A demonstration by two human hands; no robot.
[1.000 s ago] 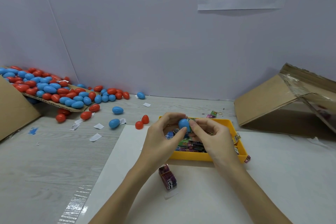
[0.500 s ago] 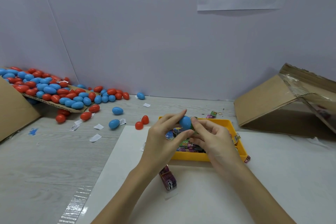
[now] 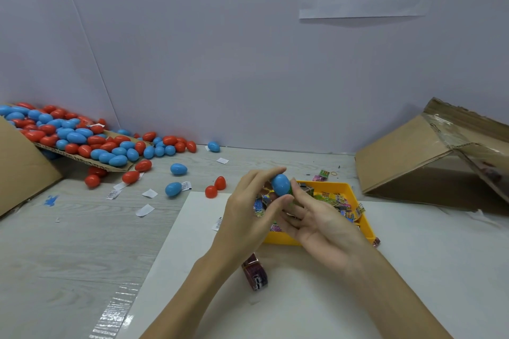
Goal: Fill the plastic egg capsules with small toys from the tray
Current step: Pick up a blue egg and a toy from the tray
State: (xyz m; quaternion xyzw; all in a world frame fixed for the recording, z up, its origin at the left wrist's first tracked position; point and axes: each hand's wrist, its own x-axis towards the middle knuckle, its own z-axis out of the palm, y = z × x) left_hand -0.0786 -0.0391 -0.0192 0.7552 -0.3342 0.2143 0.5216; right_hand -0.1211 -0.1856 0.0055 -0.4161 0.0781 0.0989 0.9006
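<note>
Hands together over yellow tray [image 3: 366, 224]: left hand [image 3: 248, 212] pinches blue egg [image 3: 280, 184]; right hand [image 3: 316, 217] fingers loosely spread, touching it.

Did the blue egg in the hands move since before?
Yes, slightly. The blue egg has drifted a little to the right along the yellow tray's far rim, pinched by the left hand.

Both forearms are reaching forward, hands meeting; the left hand [image 3: 249, 208] is pinching between thumb and forefinger, its grip raised, while the right hand [image 3: 316, 219] is lying palm-up beneath that grip, fingers loosely spread
</note>
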